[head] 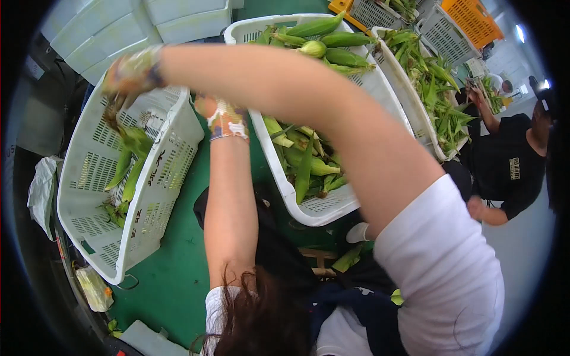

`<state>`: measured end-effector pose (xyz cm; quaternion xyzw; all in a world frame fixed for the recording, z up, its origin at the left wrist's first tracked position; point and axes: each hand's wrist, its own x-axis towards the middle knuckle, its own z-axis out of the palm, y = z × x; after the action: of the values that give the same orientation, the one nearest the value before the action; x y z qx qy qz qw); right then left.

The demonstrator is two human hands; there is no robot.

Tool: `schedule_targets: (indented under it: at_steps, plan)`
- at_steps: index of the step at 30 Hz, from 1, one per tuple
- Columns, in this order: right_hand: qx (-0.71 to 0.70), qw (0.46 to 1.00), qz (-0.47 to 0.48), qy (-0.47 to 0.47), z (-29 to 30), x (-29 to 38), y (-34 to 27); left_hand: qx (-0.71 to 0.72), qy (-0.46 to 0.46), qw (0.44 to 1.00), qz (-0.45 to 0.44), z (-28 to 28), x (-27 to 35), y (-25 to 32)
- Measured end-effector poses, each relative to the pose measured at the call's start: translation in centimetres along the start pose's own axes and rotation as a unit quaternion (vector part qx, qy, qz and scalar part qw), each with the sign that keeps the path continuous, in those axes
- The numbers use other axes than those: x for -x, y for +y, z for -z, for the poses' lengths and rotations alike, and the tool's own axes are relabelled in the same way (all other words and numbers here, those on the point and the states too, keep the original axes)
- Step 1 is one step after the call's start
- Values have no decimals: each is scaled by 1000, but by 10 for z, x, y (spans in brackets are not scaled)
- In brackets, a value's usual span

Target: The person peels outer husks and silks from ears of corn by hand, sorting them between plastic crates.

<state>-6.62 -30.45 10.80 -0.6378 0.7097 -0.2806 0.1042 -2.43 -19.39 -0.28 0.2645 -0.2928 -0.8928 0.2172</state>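
My right hand [133, 73], in a camouflage-patterned glove, is stretched across to the white perforated crate [71, 187] on the left. Brown corn silk and green husk [136, 140] hang directly below its fingers, inside that crate; blur hides whether the fingers grip them. More green husks [118, 169] lie lower in the crate. My left hand [220, 115], gloved in the same pattern, is between the two crates, partly covered by my right forearm, so its grip is hidden. Unhusked corn ears [314, 162] fill part of the large white crate [307, 218] in front of me.
Stacked white boxes [191, 20] stand behind the left crate. Beyond the corn crate, a long white crate [429, 133] holds loose husks. A person in a black shirt [507, 155] is at the right. A white plastic bag [42, 191] hangs at the far left.
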Motion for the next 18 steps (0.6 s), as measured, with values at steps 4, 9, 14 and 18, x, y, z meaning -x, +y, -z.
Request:
schedule_targets:
  at_steps: [4,9,14,18]
  plan:
    - [-270,912,-163,262,45,125,91,-12,22,998,-51,12,7,37]
    - [471,809,-322,-144,-17,265,203,-63,-47,996,-46,1,15,41]
    - [164,768,-575,227,-82,293,229,-149,-108,982,-39,-38,39,3]
    - [-126,736,-588,311,-71,303,203,-247,-134,959,-41,-42,42,-4]
